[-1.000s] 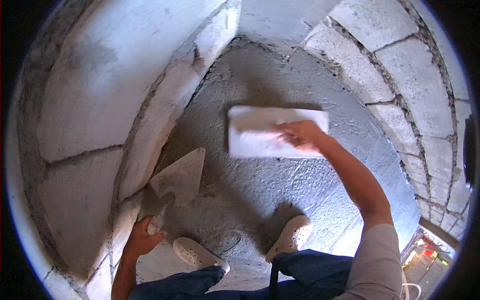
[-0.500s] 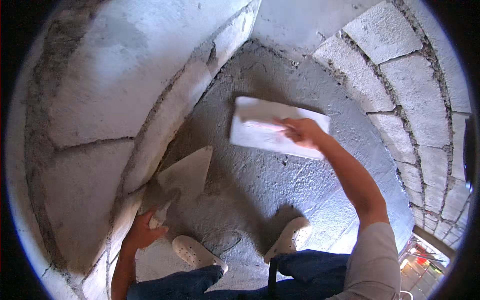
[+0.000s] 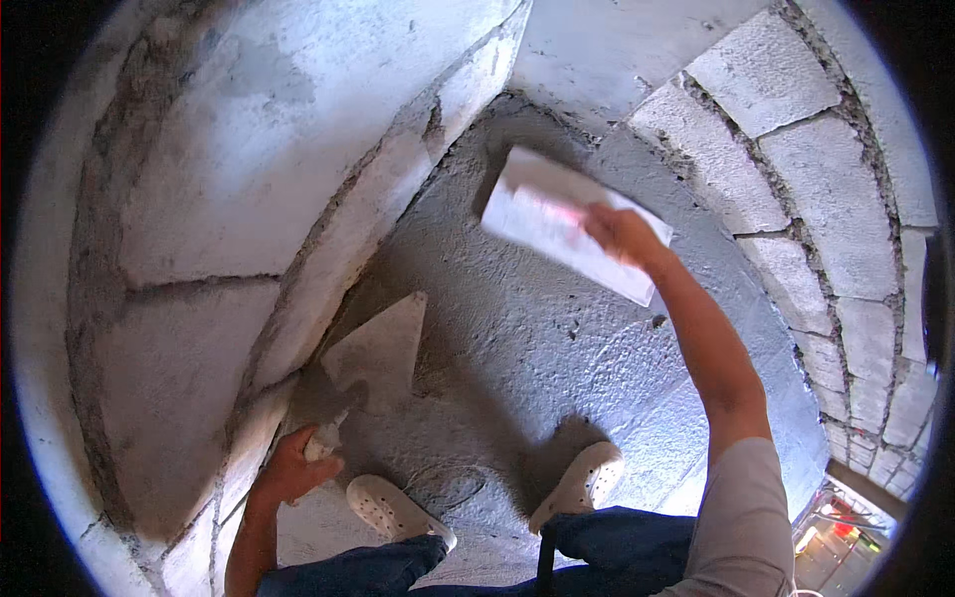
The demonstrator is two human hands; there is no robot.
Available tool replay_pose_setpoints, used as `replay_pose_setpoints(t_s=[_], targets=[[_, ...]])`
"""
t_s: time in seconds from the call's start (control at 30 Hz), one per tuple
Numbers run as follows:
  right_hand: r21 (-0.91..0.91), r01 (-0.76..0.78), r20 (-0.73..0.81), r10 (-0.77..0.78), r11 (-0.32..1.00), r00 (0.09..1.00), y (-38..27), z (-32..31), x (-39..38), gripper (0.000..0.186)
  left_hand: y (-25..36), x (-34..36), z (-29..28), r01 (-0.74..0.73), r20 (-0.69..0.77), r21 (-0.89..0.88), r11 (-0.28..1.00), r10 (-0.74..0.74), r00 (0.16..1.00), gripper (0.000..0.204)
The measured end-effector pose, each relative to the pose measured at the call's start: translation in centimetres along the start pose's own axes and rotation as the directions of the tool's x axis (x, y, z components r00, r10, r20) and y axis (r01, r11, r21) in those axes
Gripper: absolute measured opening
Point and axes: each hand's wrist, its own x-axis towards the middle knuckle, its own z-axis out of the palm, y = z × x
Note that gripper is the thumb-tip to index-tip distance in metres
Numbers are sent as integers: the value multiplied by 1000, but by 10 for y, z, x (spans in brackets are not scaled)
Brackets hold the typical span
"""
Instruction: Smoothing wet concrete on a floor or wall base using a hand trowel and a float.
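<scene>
Grey mortar floor (image 3: 557,348), damp-looking and rough, fills the narrow space between block walls. White rectangular float (image 3: 572,234) lies flat on it at the far end, close to the corner where the walls meet. Right hand (image 3: 622,231) sits on top of the float, fingers closed over its grip, arm stretched out forward.

Left hand (image 3: 298,466) is low at the near left, clenched on the handle of a pointed trowel (image 3: 376,353); the blade rests flat on the floor just beside the foot of the left block wall (image 3: 199,249).

Progress, as I judge it: surface looks spread across the whole floor and already fairly level. Texture near the float and toward the right appears grainy, with small pits and one dark speck (image 3: 658,320) not yet rubbed out. Strip along the left wall and around the trowel looks rougher. Patch under the two pale shoes (image 3: 582,483) cannot be worked while stood on. So laying seems done, smoothing seems partway.

Curved block wall (image 3: 816,179) on the right shows open, unfilled-looking joints. Coloured clutter (image 3: 841,537) at lower right is too small to identify.
</scene>
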Motion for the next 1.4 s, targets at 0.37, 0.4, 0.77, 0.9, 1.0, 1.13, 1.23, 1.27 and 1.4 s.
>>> replay_pose_setpoints(t_s=[0.37,0.4,0.77,0.9,1.0,1.13,1.23,1.27,1.4], targets=[[-53,71,-87,-75,996,993,-19,-3,85,39,7,7,0,58,-31,52,997,-57,998,45],[-118,168,-72,-177,979,982,-21,-2,84,39,6,9,1,64,-24,53,997,-62,998,45],[-144,-50,113,67,988,991,-42,36,-1,37,-17,9,-10,-23,-95,-189,982,5,995,32],[17,-72,-173,74,997,982,-45,17,51,34,-23,11,-2,25,-61,-193,981,-37,997,33],[-2,-104,-1,104,995,995,-58,59,53,35,-18,17,-5,11,-20,-173,985,-14,1000,34],[-72,172,125,-162,983,979,-81,63,-4,37,-19,20,-11,-42,29,-260,965,52,998,36],[-41,-159,19,160,986,987,-24,42,3,40,-23,18,-5,18,-19,-244,970,-24,1000,36],[-141,-137,-11,137,981,991,-25,20,18,38,-33,7,-9,55,-21,-237,970,-62,998,36],[-13,0,-276,-4,1000,961,-50,31,46,31,-42,1,-7,42,-72,-217,975,-59,996,36]])
